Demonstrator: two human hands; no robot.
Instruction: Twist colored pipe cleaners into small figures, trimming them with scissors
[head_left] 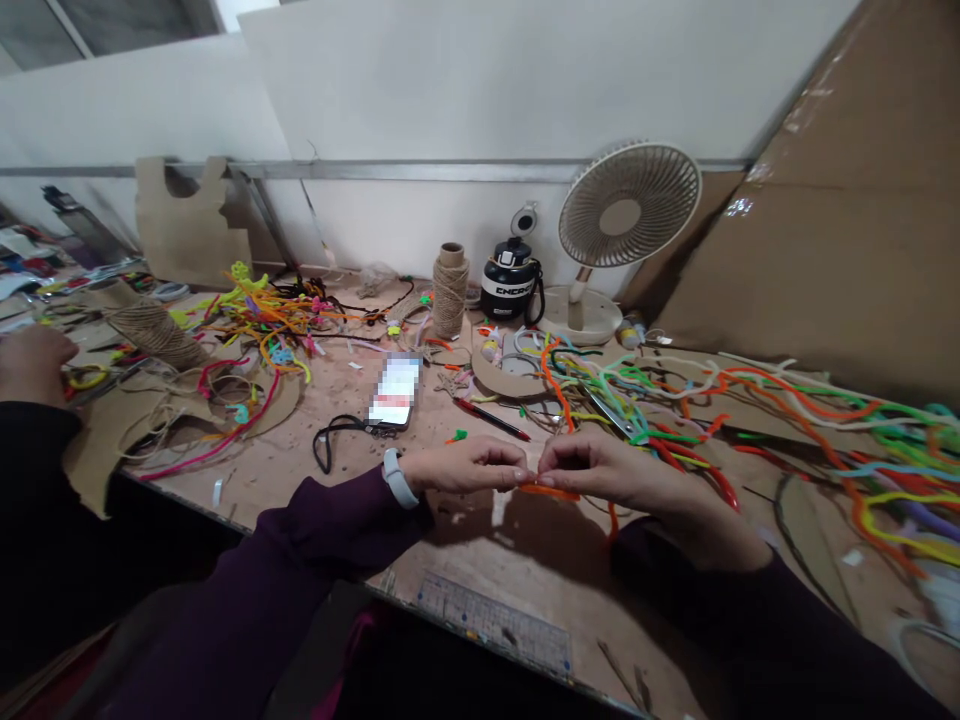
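Observation:
Over the table, my left hand [484, 466] and my right hand [600, 472] meet fingertip to fingertip. Both pinch an orange pipe cleaner [556, 492], whose short fuzzy length shows under the right fingers. Part of it is hidden behind my fingers. Another orange pipe cleaner [559, 385] runs upward behind my right hand. A red and black pen [491, 418] lies just beyond my hands, and a small green piece [457, 436] sits beyond my left wrist. Below them, near the front edge, is a clear ruler [495, 622].
Coloured pipe cleaners [817, 385] and scissors [611, 412] spread to the right. A phone [394, 390], twine spool [450, 290], black bottle [511, 282] and fan [630, 205] stand or lie beyond. At left are cut cardboard [169, 425] and another person's hand [34, 362].

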